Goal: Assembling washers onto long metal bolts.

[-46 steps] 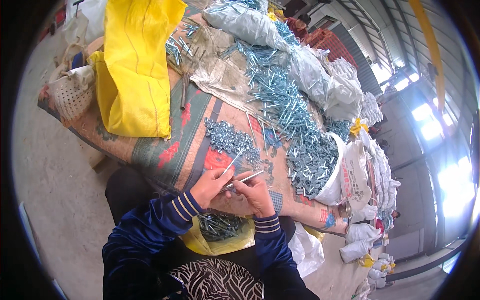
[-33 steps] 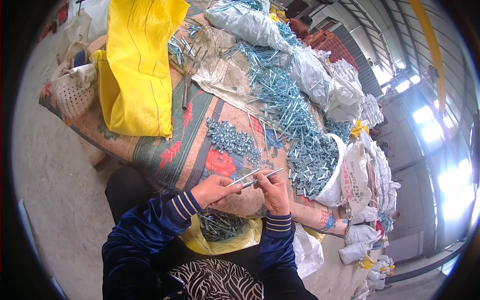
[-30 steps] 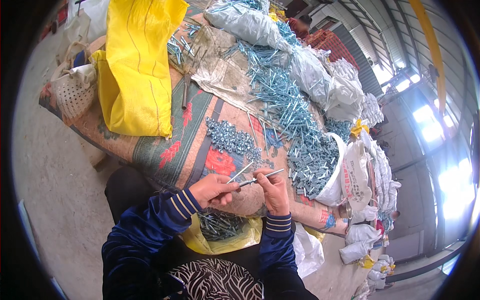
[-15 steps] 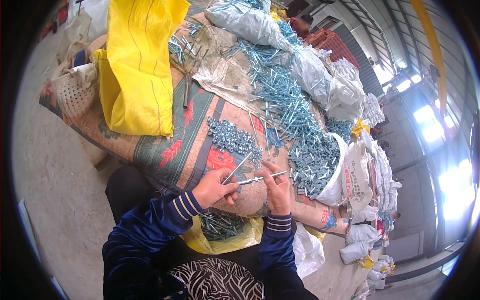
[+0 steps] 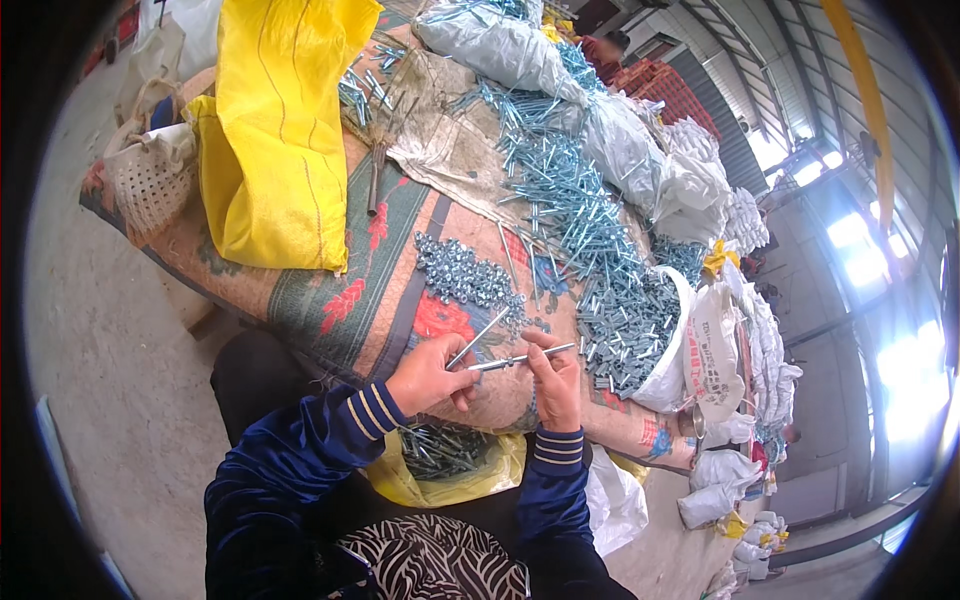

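My left hand (image 5: 430, 378) is closed in a pinch around the left end of a thin silvery metal rod (image 5: 498, 363) that lies nearly level. A second rod (image 5: 482, 335) slants up and away from the same hand. At the level rod's right part, the thumb and fingers of my right hand (image 5: 555, 388) close on it. A thicker piece, apparently a nut or sleeve, sits midway along this rod; it is too small to make out fully. Just beyond my hands, a pile of small metal nuts (image 5: 462, 272) lies on the patterned cloth (image 5: 375, 310).
To the right lie heaped bluish rods (image 5: 560, 190) and a white sack (image 5: 675, 355) spilling short metal pieces. A yellow sack (image 5: 275, 150) stands at far left. Below my hands, an open yellow bag (image 5: 500, 470) contains rods. Filled white sacks (image 5: 720, 475) line the right side.
The fingers of my right hand have shifted slightly along the level rod, the forefinger now drawn closer to the thumb. My left hand has barely moved.
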`<state>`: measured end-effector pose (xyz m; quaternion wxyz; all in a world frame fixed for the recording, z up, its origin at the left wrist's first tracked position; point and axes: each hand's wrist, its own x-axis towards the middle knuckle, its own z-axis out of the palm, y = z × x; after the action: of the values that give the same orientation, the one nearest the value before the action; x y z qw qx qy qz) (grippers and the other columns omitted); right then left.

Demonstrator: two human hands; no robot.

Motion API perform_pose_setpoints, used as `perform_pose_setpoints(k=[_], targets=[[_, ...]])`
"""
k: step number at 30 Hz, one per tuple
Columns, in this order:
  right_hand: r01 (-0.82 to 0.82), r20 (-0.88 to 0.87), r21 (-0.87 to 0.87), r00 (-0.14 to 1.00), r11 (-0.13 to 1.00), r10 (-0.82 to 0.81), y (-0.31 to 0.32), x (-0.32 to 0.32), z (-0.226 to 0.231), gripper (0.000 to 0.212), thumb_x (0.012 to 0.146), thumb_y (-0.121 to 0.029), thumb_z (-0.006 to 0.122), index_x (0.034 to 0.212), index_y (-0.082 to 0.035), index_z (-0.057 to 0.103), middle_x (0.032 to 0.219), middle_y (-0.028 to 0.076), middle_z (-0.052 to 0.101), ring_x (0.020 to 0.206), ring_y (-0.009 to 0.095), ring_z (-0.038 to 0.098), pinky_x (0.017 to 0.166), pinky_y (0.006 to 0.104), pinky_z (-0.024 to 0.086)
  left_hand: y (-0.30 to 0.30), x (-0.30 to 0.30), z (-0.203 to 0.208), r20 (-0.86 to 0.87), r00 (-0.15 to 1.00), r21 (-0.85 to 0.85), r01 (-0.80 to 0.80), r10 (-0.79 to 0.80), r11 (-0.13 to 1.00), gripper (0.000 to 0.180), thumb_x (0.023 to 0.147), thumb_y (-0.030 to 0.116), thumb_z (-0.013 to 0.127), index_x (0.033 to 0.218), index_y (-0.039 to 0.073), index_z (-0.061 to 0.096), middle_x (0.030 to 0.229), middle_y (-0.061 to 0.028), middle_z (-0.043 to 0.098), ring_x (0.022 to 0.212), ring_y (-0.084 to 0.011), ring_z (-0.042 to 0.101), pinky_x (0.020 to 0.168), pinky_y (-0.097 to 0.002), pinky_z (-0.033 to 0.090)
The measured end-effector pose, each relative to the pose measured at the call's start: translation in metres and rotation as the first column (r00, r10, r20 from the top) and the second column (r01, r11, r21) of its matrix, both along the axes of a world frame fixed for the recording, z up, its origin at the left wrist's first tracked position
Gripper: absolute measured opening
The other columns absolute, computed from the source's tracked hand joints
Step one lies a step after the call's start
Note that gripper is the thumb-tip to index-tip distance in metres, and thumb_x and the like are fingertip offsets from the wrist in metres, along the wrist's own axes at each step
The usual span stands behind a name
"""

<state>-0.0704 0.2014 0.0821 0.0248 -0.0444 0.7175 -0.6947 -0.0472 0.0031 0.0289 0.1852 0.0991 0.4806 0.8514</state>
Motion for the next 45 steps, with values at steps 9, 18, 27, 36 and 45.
perform_pose_setpoints(k=[9, 18, 27, 36, 45], targets=[[0.095, -0.047, -0.063, 0.994, 0.993, -0.098, -0.017, 0.002, 0.001, 0.016, 0.089, -0.011, 0.061, 0.098, 0.002, 0.063, 0.083, 0.004, 0.064, 0.072, 0.009, 0.057, 0.066, 0.0208, 0.043, -0.004, 0.0, 0.004, 0.148, 0.988, 0.03, 0.051, -0.055, 0.998, 0.012, 0.089, 0.011, 0.06, 0.09, -0.001, 0.056, 0.071, -0.0072, 0.064, 0.054, -0.0117, 0.061, 0.048, -0.0219, 0.049], [0.002, -0.028, -0.018, 1.0, 1.0, -0.003, -0.011, 0.002, 0.001, 0.028, 0.09, -0.017, 0.062, 0.109, 0.004, 0.059, 0.087, 0.006, 0.064, 0.077, 0.01, 0.06, 0.073, 0.0217, 0.046, 0.001, 0.003, 0.009, -0.032, 0.993, -0.136, -0.116, 0.112, 0.984, 0.01, 0.088, 0.007, 0.059, 0.09, -0.003, 0.056, 0.069, -0.0046, 0.059, 0.056, -0.0108, 0.059, 0.048, -0.0239, 0.051], [-0.053, 0.072, 0.075, 0.996, 0.996, 0.047, -0.012, 0.018, -0.012, 0.017, 0.088, -0.018, 0.063, 0.09, -0.001, 0.065, 0.07, -0.001, 0.06, 0.058, 0.005, 0.052, 0.05, 0.0198, 0.04, 0.005, 0.024, 0.015, -0.703, 0.674, -0.394, -0.635, 0.227, 0.665, 0.01, 0.084, 0.011, 0.062, 0.084, 0.003, 0.056, 0.067, -0.0156, 0.059, 0.055, -0.0303, 0.059, 0.049, -0.0381, 0.045], [-0.21, 0.062, 0.695, 0.97, 0.687, 0.233, 0.013, 0.042, 0.009, 0.02, 0.08, -0.016, 0.069, 0.083, 0.004, 0.066, 0.064, -0.001, 0.055, 0.059, 0.004, 0.047, 0.051, 0.0241, 0.038, -0.008, -0.003, -0.005, 0.0, 0.982, -0.257, -0.183, 0.189, 0.949, 0.025, 0.097, 0.023, 0.044, 0.107, 0.005, 0.059, 0.066, 0.0037, 0.045, 0.056, -0.0042, 0.042, 0.051, -0.02, 0.035], [0.476, -0.423, 0.811, 0.879, 0.339, -0.221, 0.16, -0.068, -0.054, 0.025, 0.079, -0.018, 0.063, 0.1, -0.005, 0.066, 0.091, 0.016, 0.064, 0.083, 0.028, 0.06, 0.076, 0.0378, 0.048, -0.003, -0.015, 0.01, 0.277, 0.959, 0.025, 0.054, -0.059, 0.998, 0.029, 0.098, 0.024, 0.044, 0.123, 0.009, 0.05, 0.069, 0.0005, 0.055, 0.05, -0.0041, 0.046, 0.042, -0.0166, 0.033]])
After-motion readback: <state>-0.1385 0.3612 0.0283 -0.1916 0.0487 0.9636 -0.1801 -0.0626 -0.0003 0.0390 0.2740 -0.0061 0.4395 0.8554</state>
